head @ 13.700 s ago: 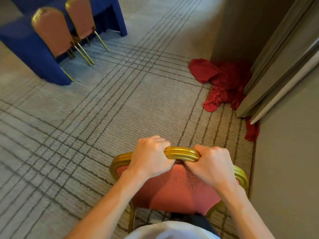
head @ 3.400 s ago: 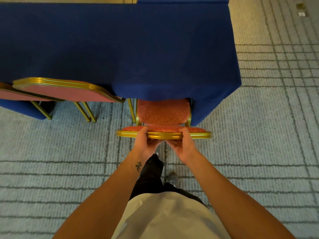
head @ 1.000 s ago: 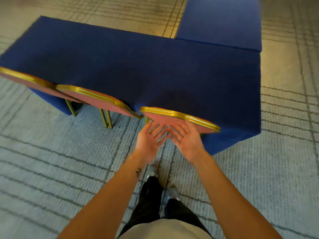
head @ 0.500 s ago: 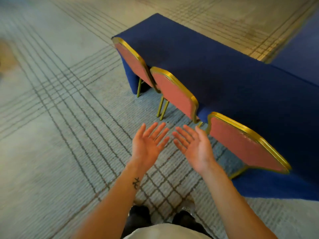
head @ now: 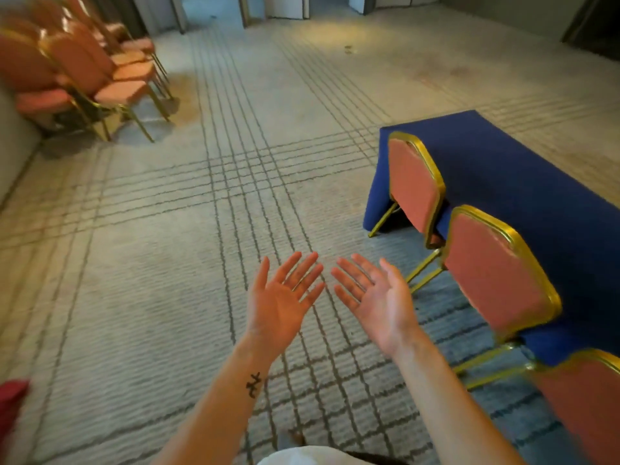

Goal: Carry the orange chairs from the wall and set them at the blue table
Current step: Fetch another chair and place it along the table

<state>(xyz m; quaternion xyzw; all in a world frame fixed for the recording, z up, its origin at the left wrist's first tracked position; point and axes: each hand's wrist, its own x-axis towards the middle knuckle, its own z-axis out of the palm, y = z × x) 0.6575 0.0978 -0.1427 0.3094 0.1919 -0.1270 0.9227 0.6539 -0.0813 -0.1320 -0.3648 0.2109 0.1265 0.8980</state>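
Both hands palm-up, splayed, holding nothing, left hand (head: 280,302) beside right hand (head: 377,302), over grid-lined carpet (head: 134,280); three padded gold-framed orange chairs (head: 496,276) tucked at cloth-draped blue table (head: 523,182) right, more orange chairs by the wall (head: 77,72) far left.

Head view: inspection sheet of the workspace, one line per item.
Surface: carpet, grey with dark grid lines.
Job's things: three orange chairs tucked along the blue table: far chair, middle chair, near chair, the last cut off by the frame edge. Waiting chairs grouped by the left wall, blurred.
Clutter: red cloth at the lower left edge.
Grippers: left hand and right hand open, palms up, holding nothing.
Cables: nothing seen.
Surroundings: wall at left; doorway at the far end.
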